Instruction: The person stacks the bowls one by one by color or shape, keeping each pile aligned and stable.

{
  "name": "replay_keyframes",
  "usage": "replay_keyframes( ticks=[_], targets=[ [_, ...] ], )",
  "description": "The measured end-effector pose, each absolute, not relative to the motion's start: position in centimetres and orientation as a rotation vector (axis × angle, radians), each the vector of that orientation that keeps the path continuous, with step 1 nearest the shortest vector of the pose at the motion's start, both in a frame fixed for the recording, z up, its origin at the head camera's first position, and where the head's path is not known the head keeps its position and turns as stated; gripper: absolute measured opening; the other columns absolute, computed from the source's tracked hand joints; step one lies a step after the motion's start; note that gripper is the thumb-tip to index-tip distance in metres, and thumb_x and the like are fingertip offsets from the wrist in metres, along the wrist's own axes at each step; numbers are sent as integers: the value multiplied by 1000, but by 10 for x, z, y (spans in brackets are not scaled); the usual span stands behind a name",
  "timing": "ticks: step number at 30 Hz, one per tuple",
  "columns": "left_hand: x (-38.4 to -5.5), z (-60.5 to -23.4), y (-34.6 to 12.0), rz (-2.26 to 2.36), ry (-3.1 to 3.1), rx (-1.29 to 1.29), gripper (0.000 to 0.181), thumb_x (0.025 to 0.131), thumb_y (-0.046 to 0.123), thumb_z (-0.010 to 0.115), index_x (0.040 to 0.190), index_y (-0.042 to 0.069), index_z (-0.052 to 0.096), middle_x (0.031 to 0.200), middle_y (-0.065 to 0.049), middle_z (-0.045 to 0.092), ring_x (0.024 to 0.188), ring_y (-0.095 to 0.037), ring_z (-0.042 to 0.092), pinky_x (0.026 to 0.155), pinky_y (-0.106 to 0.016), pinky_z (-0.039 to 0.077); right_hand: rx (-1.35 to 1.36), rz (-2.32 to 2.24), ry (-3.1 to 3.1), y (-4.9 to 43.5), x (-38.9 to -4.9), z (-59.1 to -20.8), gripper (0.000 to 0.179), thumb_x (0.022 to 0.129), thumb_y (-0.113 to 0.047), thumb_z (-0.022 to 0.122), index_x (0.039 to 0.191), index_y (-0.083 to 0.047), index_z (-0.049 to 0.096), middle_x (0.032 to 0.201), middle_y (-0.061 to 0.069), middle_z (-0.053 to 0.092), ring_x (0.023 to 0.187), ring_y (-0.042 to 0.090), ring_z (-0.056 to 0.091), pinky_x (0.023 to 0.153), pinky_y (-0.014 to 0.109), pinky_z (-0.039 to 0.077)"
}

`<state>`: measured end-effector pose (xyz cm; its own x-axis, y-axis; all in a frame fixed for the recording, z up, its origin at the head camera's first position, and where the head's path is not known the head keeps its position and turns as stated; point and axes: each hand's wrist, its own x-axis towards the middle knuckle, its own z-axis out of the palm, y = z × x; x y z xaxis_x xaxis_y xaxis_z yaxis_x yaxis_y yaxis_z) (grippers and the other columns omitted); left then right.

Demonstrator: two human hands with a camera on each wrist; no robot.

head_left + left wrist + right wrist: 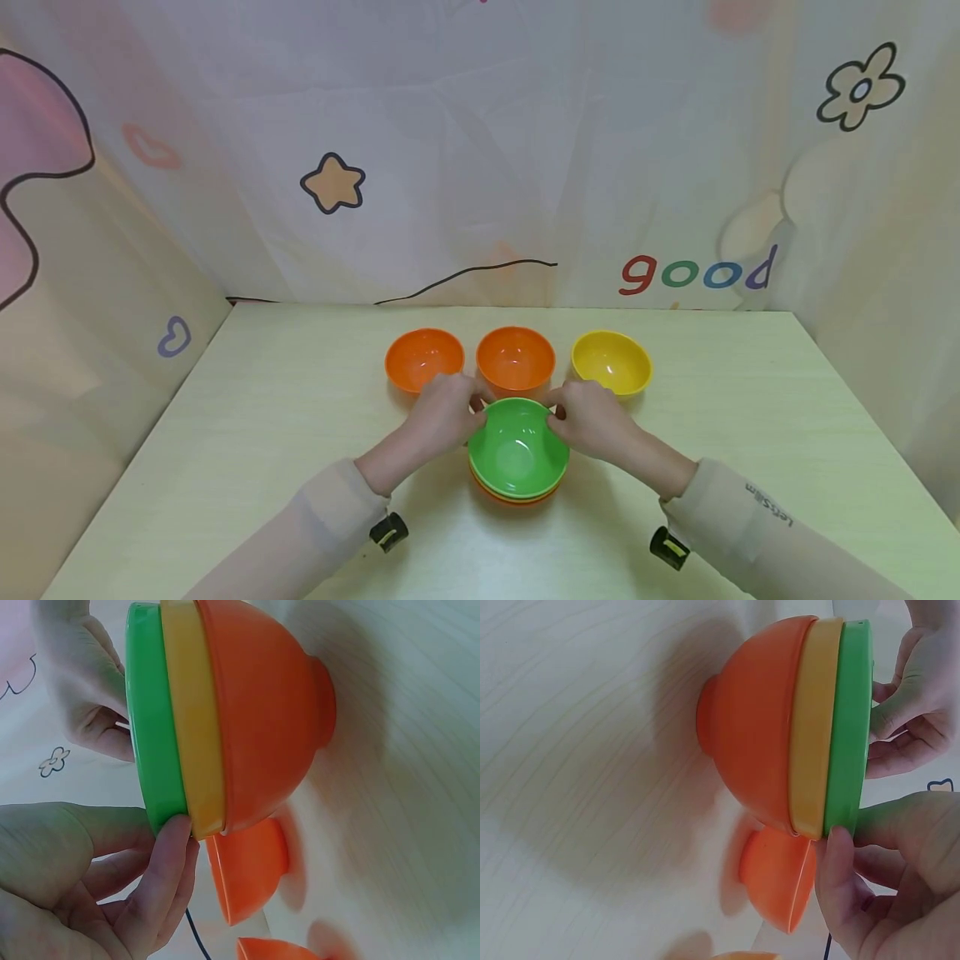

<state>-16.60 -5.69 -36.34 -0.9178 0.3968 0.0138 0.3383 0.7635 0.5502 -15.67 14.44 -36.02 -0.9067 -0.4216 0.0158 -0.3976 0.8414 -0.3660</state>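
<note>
A green bowl (519, 450) tops a nested stack near the middle of the table. Under it in the left wrist view show a yellow bowl (196, 720) and, lowest, an orange bowl (262, 712). My left hand (448, 410) pinches the green bowl's rim at its far left side, thumb and fingers on either side of the edge. Opposite, my right hand (588, 417) pinches the same rim at its far right. In the right wrist view the right fingertips (838, 844) lie against the outside of the green rim, close to the yellow one.
Behind the stack stand three single bowls in a row: a left orange bowl (424, 358), a middle orange bowl (515, 358) and a yellow bowl (611, 362) on the right. The pale table (300, 400) meets a printed cloth backdrop (480, 167) at its far edge.
</note>
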Motion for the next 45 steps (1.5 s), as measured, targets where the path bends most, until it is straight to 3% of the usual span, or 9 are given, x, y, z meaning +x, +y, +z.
replay_keyframes(
  ticks=[45],
  targets=[
    [-164,-363,-56,882,2819,534,20,78,2,65,96,7,71,73,1,61,58,-13,51,47,-19,44,-638,-606,2984,141,-156,-363,15,78,-4,65,91,-9,67,66,-1,55,57,13,46,48,20,39]
  ],
)
